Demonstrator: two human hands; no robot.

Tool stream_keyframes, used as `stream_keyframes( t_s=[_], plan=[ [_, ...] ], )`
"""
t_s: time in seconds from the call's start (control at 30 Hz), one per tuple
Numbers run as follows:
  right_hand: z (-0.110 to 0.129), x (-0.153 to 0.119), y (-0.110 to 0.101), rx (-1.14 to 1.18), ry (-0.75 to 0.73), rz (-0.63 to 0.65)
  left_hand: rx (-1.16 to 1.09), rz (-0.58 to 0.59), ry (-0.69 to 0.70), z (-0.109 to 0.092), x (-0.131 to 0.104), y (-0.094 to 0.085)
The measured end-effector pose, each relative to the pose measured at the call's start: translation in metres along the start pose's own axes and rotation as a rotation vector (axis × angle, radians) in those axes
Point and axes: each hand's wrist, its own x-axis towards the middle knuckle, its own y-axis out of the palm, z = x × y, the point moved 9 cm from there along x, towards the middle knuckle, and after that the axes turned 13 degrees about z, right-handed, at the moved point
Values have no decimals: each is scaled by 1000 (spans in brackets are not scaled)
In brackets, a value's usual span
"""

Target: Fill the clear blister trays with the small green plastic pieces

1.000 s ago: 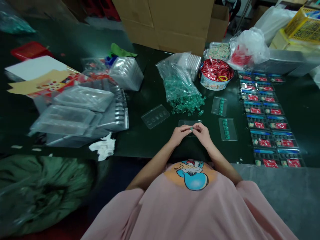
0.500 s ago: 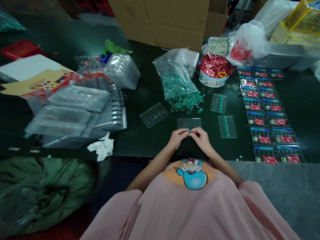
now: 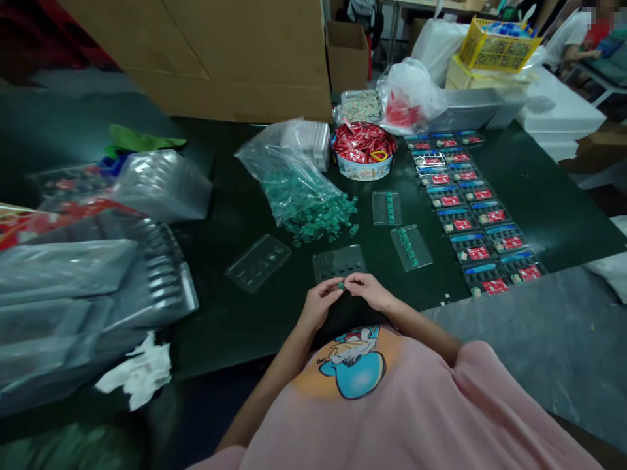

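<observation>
Close to my body, my left hand (image 3: 319, 301) and my right hand (image 3: 368, 290) meet fingertip to fingertip, both pinching one small green piece (image 3: 341, 285). Just beyond them lies a clear plastic tray (image 3: 337, 260), its near edge partly hidden by my fingers. Another clear tray (image 3: 258, 262) with round hollows is to the left. Two clear trays at the right, the farther tray (image 3: 379, 207) and the nearer tray (image 3: 424, 251), each carry a row of green pieces. Loose green pieces (image 3: 321, 219) spill from a transparent bag (image 3: 274, 156) ahead of my hands.
A round tin (image 3: 365, 171) of red packets stands behind the bag. Filled trays (image 3: 484, 212) with blue pens line the right side. Stacked clear trays (image 3: 112, 274) and a crumpled white tissue (image 3: 142, 372) are at left. A cardboard box (image 3: 235, 59) borders the back; a person (image 3: 573, 49) is far right.
My view has turned to the right, so the table's contents appear farther left and a person has come into sight. Both hands keep pinching the green piece in front of the tray.
</observation>
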Motion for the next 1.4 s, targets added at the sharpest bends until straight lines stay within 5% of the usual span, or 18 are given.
stream_keyframes(
  t_s=[0.23,0.43,0.63,0.9,1.13,1.4],
  plan=[
    [-20,-19,3,337,137,-17,-58,75,19,5,-3,13],
    [-27,-25,0,354,153,-67,-16,33,-2,12,0,15],
    [-26,-25,-15,202,134,-189,253,108,128,-18,5,29],
    [-3,-31,-54,-28,31,-354,629,125,289,-56,53,46],
    [4,-39,-80,-13,-5,-448,811,279,307,-48,89,59],
    [-1,-38,-85,-1,6,-452,931,353,280,-39,100,57]
  ],
)
